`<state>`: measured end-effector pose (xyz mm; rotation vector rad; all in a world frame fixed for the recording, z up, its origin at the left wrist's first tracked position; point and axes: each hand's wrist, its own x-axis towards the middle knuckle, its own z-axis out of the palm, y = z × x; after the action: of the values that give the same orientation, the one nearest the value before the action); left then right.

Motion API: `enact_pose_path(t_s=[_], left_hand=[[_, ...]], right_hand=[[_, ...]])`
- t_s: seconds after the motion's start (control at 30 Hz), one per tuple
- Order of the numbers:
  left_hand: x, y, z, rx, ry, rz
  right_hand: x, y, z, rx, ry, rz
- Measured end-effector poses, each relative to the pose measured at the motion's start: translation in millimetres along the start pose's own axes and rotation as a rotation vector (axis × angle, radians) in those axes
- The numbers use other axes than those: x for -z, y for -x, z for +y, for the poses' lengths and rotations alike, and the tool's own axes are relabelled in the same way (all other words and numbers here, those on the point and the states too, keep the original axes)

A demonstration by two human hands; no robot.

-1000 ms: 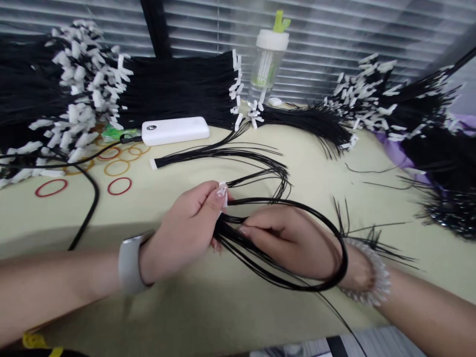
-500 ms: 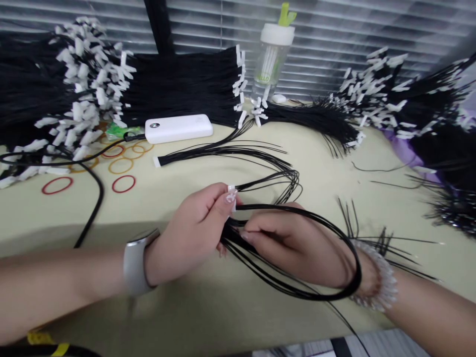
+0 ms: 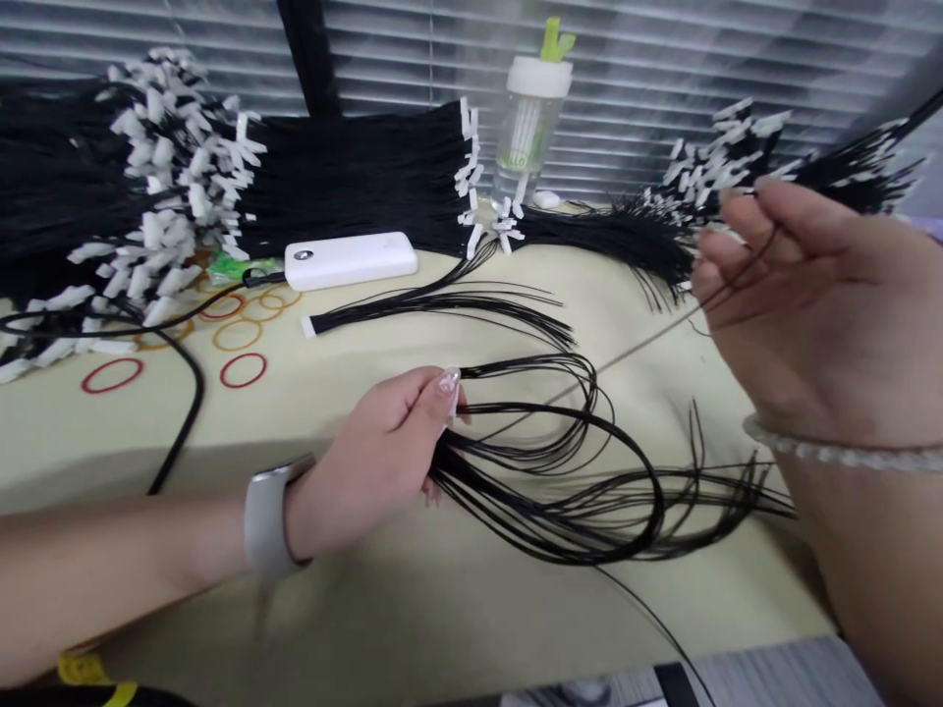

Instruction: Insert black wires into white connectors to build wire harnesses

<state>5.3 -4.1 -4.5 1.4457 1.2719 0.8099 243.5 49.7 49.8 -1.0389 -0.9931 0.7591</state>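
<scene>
My left hand [image 3: 398,427] is closed around a looped bundle of thin black wires [image 3: 545,516], with a bit of white connector [image 3: 454,401] showing at the thumb. From the bundle, loops and loose ends spread rightward over the table. Raised at the right, my right hand [image 3: 832,304] pinches a single black wire [image 3: 648,339], which runs taut and slanting back toward the bundle. Just beyond the left hand lies another bunch of black wires [image 3: 442,312] ending in a white connector [image 3: 308,326].
A white power bank [image 3: 351,260] with a black cable stands before stacked black wires [image 3: 360,177]. Rubber bands [image 3: 243,370] lie at the left near a heap of white connectors [image 3: 169,167]. A clear bottle [image 3: 531,128] stands by the blinds. More wire bundles [image 3: 737,157] fill the back right.
My right hand has moved from beside the bundle up and to the right, drawing one wire out straight. My left hand keeps its hold almost in place.
</scene>
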Motion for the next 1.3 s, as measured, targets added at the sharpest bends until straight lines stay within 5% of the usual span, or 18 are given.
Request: enact_pose_path(t_s=[0.13,0.27,0.37,0.77,1.3], left_hand=[[0.1,1.0,-1.0,0.028,0.018,-0.013],[-0.5,1.1,0.0,0.075,0.064,-0.037],[-0.7,1.0,1.0,0.077,0.091,-0.050],[0.8,2.3,2.4,0.026,0.026,-0.077],[0.7,2.2,4.4,-0.008,-0.019,-0.081]], right_hand=[[-4.1,12.9,0.0,0.028,0.171,-0.179],[-13.6,45.2,3.6,0.281,0.612,-0.583],[-20.2,62.1,9.0,0.523,0.853,-0.738],[-27.2,73.2,24.6,0.716,0.949,-0.726],[-24.0,71.3,12.8,1.382,1.120,-0.798]])
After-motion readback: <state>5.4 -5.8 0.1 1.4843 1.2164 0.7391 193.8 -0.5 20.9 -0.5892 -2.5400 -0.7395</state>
